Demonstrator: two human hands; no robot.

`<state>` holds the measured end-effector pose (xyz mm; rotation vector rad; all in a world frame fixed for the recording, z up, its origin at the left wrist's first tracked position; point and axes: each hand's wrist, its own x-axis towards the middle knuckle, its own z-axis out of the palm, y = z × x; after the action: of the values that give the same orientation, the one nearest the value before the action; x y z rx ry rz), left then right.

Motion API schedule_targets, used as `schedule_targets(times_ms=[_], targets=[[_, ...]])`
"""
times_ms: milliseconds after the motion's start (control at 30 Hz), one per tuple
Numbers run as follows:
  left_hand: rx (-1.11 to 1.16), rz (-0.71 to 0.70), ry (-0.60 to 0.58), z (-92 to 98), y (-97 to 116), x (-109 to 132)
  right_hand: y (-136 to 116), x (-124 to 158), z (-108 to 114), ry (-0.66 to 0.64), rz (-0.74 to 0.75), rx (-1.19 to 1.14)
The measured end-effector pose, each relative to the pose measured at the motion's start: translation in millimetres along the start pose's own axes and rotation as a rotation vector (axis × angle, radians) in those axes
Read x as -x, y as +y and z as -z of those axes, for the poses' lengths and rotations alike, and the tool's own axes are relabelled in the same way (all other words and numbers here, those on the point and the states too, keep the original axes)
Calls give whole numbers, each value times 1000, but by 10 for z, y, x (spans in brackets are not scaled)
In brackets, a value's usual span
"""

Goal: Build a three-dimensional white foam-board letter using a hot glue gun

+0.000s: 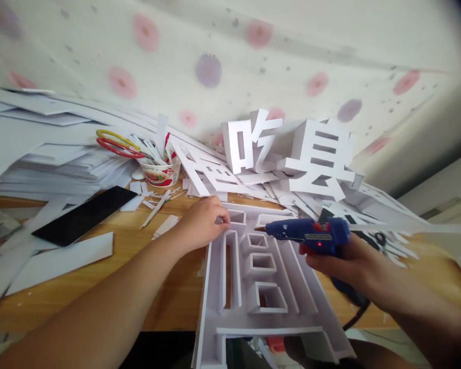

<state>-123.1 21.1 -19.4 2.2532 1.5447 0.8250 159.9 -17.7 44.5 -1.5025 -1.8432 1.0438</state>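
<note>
A person's left hand (203,223), fingers curled toward the thumb, sits at the upper left edge of a white, box-walled board letterform (238,319); whether it pinches anything cannot be told. The right hand (349,261), closed around the handle of a blue glue gun (311,231), is to the right of the piece, the nozzle pointing left over its upper part, toward the left hand. A red light glows on the gun; its pale label is too small to read. The letterform lies between the forearms, its near end jutting past the edge of the wooden table (165,302).

Beyond the hands, a white cut-out character (240,146) reads "吃"; another (318,159), to its right, resembles "具". Scissors with yellow and red handles (119,143) stand in a printed paper bowl (159,175), its lettering illegible. At left, a black panel (84,215) lies near stacked white sheets (61,171), before a flower-patterned cloth (208,70).
</note>
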Motion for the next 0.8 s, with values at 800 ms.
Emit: schedule_targets(times_ms=[800], targets=[[94, 90, -81, -97, -80, -105, -71, -473, -281, -312, 40, 341]])
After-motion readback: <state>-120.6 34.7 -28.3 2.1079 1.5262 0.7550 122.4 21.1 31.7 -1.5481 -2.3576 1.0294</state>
